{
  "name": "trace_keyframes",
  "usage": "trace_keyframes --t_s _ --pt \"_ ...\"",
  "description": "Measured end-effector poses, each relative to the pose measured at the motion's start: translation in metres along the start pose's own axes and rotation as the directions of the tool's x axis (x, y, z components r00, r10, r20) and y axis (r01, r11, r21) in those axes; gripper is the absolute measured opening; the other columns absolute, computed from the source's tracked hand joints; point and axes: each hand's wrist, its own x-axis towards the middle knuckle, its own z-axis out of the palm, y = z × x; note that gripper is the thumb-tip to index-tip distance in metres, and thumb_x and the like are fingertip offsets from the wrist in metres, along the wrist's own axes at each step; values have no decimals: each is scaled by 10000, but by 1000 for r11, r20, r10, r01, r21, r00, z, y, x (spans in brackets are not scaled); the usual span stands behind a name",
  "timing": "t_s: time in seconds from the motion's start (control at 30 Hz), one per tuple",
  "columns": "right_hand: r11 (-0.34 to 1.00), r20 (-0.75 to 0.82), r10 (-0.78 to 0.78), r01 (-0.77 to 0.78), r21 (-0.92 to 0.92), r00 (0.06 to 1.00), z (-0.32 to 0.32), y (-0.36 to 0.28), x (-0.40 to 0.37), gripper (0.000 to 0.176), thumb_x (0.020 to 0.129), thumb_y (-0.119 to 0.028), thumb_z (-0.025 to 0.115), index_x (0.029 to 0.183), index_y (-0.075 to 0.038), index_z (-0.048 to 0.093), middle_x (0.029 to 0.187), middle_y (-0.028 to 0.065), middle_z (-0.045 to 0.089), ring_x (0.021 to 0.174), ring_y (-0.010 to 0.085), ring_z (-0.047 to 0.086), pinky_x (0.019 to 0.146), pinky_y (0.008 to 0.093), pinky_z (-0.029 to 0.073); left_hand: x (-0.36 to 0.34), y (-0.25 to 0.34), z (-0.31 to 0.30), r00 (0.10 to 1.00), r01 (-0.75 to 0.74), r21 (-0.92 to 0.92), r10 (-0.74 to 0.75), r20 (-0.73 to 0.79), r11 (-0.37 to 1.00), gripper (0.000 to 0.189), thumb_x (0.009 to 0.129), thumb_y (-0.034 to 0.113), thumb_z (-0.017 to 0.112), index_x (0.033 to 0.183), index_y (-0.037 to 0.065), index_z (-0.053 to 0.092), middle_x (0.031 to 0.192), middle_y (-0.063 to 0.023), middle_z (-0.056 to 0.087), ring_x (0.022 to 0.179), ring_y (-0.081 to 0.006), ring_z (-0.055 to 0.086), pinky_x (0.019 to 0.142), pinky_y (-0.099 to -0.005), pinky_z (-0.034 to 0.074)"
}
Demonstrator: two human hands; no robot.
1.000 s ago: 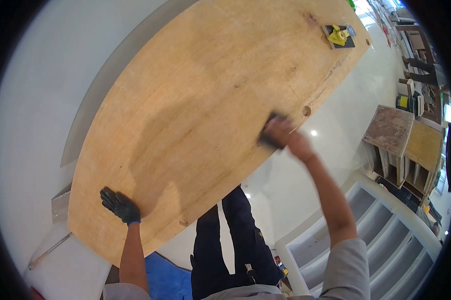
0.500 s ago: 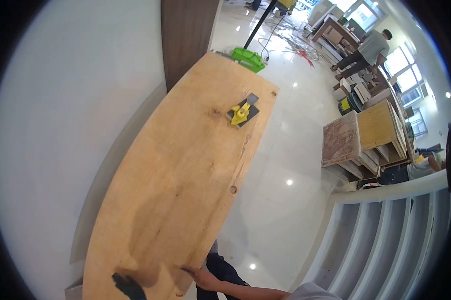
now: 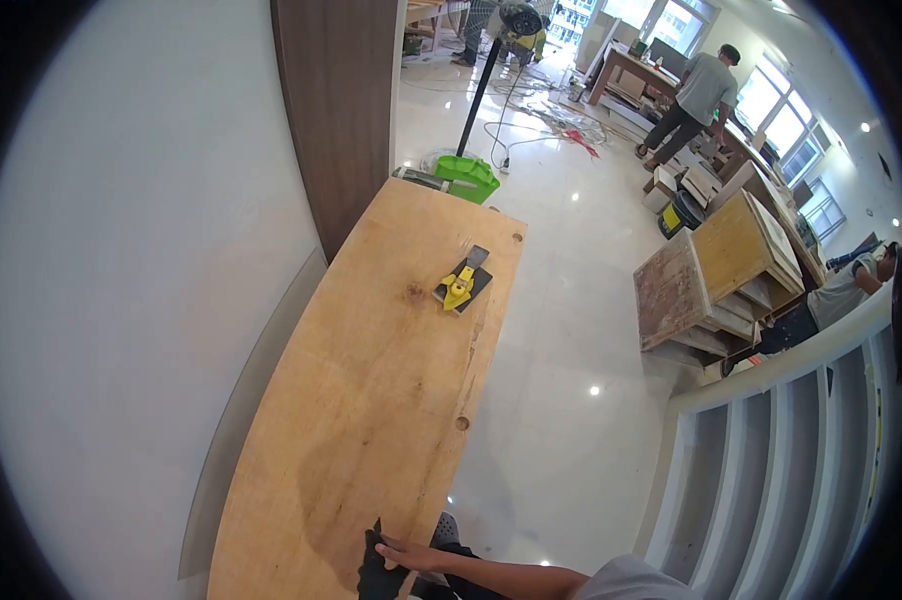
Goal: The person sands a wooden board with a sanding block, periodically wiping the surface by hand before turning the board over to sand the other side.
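A long plywood board (image 3: 371,400) runs away from me along a white wall. My right hand (image 3: 414,553), bare, lies at the board's near right edge, its fingers laid over a dark pad (image 3: 374,572) that is partly cut off by the frame's bottom. My grey sleeve (image 3: 621,582) shows at the bottom. My left hand is out of view. Far up the board sits a yellow-handled tool on a dark base (image 3: 459,285), well away from my hand.
A white shelf unit (image 3: 801,450) lies on its side at the right. Worn wooden tables (image 3: 721,275) stand across the glossy floor. A green object (image 3: 466,175) and a fan stand (image 3: 483,85) are beyond the board. One person (image 3: 696,95) works far off; another (image 3: 851,285) crouches at right.
The view has tilted up along the board, so my gloved left hand dropped out of frame. My right hand came back from mid-board to the near edge and now lies on the dark pad.
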Motion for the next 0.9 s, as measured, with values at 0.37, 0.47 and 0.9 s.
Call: trace_keyframes --t_s 0.37,0.47,0.9 --pt "472 -302 -472 -53 -880 828 -42 25 66 608 924 -364 520 1422 -67 335 1498 181 269 1406 334 218 1090 548 229 47 -53 -82 752 77 643 379 -539 762 335 975 152 458 1250 -13 555 1272 -99 595 1186 -319 498 1021 -388 372" --pt "397 -297 -547 -69 -915 783 -57 36 71 629 926 -371 507 1450 -95 295 1516 160 234 1423 312 178 1109 553 173 73 -59 -96 736 91 636 378 -561 766 389 957 115 464 1325 -11 476 1296 -142 565 1232 -326 467 1040 -391 355" --pt "368 -311 -619 -83 -926 721 -58 55 79 623 923 -387 473 1456 -116 298 1530 128 233 1435 280 169 1137 514 121 152 -98 -81 784 71 917 546 -295 393 425 931 176 535 1313 5 462 1359 -184 456 1225 -355 438 1094 -494 271"
